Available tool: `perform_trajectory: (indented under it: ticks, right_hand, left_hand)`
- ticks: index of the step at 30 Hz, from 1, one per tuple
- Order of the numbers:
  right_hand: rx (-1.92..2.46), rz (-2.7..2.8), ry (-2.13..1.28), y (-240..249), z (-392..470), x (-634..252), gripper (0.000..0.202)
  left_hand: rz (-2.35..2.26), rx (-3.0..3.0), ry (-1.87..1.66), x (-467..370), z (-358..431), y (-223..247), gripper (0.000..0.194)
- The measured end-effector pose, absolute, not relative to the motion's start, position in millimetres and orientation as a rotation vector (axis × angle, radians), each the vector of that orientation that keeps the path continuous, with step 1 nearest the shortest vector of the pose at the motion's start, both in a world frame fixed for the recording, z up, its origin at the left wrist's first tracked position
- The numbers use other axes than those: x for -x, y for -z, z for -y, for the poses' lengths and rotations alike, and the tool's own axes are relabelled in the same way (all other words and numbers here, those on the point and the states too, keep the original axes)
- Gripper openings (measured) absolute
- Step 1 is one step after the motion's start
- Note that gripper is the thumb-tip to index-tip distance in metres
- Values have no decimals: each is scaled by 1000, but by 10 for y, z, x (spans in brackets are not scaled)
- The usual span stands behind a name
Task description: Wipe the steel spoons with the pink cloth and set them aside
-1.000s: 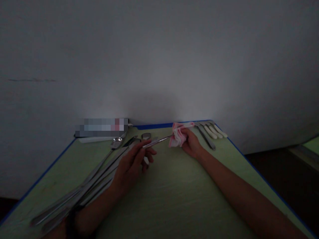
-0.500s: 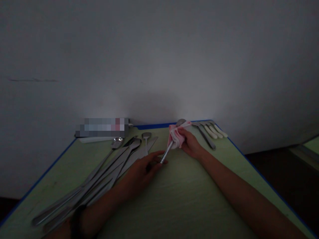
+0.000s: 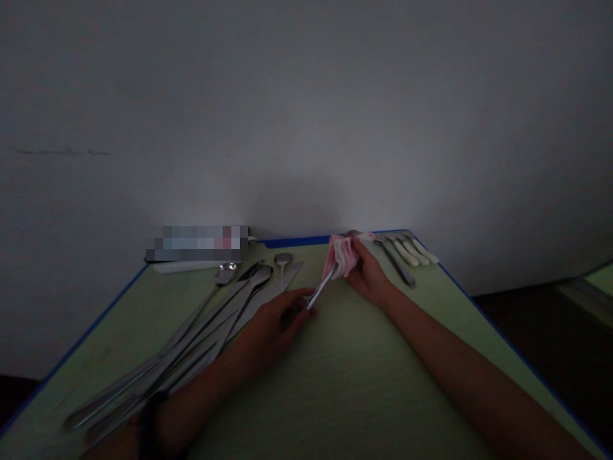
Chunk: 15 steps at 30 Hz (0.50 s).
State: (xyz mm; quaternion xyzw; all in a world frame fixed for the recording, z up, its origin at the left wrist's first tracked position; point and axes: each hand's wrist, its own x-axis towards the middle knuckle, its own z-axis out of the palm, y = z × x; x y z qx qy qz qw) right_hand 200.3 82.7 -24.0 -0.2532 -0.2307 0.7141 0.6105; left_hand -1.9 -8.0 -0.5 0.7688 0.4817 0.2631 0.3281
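My left hand (image 3: 285,316) pinches the end of a metal handle that belongs to a spoon (image 3: 318,294). The spoon slants up and away to the right. Around its upper part is a folded pink-and-white striped cloth (image 3: 342,257), gripped by my right hand (image 3: 368,271). The spoon's rounded bowl shows only in part behind the cloth. To the left, several long-handled metal spoons and knives (image 3: 191,338) lie in a loose pile, partly covered by my left forearm. A small spoon (image 3: 283,259) with a squarish bowl lies just beyond my left hand.
The green table (image 3: 345,390) has a blue edge and stands against a pale wall. At its back left lies a box-like item (image 3: 201,244), blurred out. On the back right are a metal-handled utensil (image 3: 397,263) and several utensils with cream handles (image 3: 414,252).
The cloth has shifted slightly up along the spoon and now hides more of its bowl. Both hands keep their grip and have moved only a little.
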Motion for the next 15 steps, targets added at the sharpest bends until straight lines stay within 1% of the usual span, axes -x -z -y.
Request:
perform_trajectory:
  ticks: [3, 8, 11, 15]
  right_hand:
    - [576, 511, -1566, 239, -854, -2015, 13]
    - [661, 498, -1557, 265, -870, -2033, 9]
    - [654, 553, -1545, 266, -855, -2017, 10]
    - [622, 658, -1497, 261, -833, -1982, 11]
  left_hand:
    - [-1296, -2010, -750, 28, 78, -11, 36]
    - [-1300, -2044, -865, 68, 71, -13, 22]
    - [-1241, -2120, -803, 94, 74, 4, 20]
    - [-986, -2251, -606, 94, 84, 1, 22]
